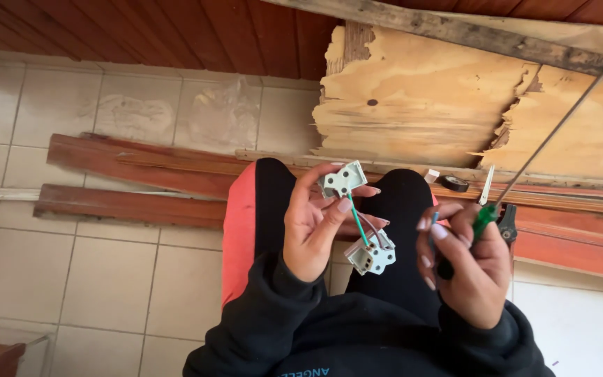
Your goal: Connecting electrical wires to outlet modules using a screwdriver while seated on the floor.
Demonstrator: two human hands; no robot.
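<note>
Head camera looked down on a seated person's lap, knees in black trousers with a red side stripe. The left hand held a white plastic lamp socket pinched between thumb and fingertips, just above the knees. A green wire ran from it down to a second white socket that hung beside the left palm, over the lap. Right of that socket, the right hand was closed around the green handle of a screwdriver, whose long thin shaft slanted up and right across plywood sheets. Beyond the knees lay reddish wooden boards on the tiled floor, with a black tape roll on one board.
</note>
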